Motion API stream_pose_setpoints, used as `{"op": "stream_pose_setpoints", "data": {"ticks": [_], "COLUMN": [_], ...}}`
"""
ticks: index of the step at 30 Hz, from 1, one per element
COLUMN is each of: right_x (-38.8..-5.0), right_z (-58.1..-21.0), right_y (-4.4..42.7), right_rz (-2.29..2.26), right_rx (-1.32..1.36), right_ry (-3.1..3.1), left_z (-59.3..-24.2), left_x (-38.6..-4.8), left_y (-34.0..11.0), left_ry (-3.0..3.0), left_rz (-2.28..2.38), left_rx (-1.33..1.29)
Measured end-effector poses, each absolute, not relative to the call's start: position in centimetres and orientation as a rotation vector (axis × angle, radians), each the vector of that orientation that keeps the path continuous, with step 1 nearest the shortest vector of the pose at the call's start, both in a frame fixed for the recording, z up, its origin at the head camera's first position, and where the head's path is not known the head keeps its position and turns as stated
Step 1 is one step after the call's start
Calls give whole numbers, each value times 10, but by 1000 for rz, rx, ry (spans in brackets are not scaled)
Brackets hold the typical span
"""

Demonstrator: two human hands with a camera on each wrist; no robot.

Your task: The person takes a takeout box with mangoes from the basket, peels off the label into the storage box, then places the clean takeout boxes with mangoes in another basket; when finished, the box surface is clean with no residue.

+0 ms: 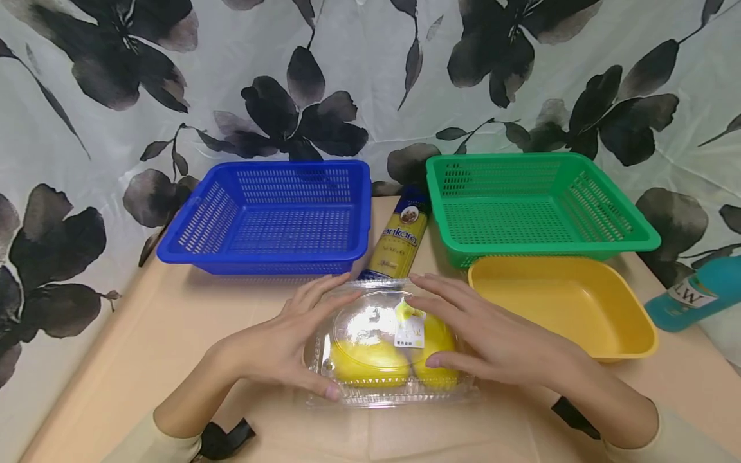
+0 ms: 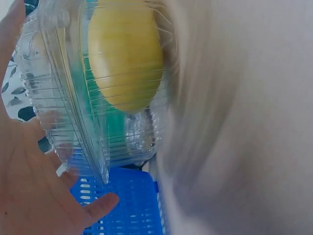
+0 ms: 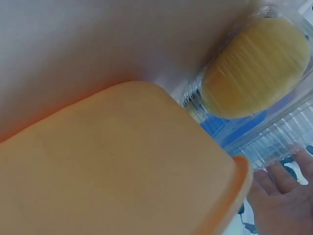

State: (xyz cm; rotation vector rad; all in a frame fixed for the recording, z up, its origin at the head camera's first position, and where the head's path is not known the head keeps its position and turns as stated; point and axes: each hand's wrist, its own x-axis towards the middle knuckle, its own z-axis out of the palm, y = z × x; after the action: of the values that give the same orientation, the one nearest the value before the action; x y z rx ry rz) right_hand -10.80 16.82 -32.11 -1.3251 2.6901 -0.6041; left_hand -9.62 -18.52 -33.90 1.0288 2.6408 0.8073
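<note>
Fruit [image 1: 370,365] sits in a clear container [image 1: 382,400] on the bench [image 1: 231,308]; left hand [image 1: 274,350] and right hand [image 1: 503,341], both spread, flank it, presumably to steady its sides.

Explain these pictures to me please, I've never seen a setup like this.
There's no machine here: a person works with a bare left hand and right hand. The wide picture comes from a camera on the head, looking down; the two close ones come from a camera on each wrist. On the table are a blue basket, a green basket, a yellow tub and a packet. Both hands spread over a clear box with yellow fruit inside; no firm grip shows.
</note>
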Motion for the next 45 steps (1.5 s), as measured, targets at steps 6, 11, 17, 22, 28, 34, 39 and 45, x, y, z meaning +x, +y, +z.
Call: {"op": "stream_pose_setpoints", "data": {"ticks": [6,11,17,22,28,34,39,45], "right_x": [-118,-123,-125,-126,-128,-129,-128,-128], "right_z": [-324,-326,-326,-326,-327,-326,-325,-324], "right_y": [162,161,156,153,150,149,149,149], "right_rz": [-642,-681,-679,-660,-646,-605,-580,-565], "right_rx": [-1441,-1529,-1602,-1625,-1661,-1692,-1751,-1810], "right_ry": [2672,2656,2643,2660,2672,2672,2663,2637], "left_z": [-338,-338,-338,-338,-341,-342,-342,-341], "left_x": [-100,-98,-96,-96,-95,-96,-95,-95], "left_y": [-183,-180,-180,-181,-181,-181,-182,-181], "left_ry": [2644,2652,2660,2652,2645,2633,2632,2634], "left_rz": [799,793,790,802,813,839,835,835], "left_rx": [995,930,849,826,823,813,815,816]}}
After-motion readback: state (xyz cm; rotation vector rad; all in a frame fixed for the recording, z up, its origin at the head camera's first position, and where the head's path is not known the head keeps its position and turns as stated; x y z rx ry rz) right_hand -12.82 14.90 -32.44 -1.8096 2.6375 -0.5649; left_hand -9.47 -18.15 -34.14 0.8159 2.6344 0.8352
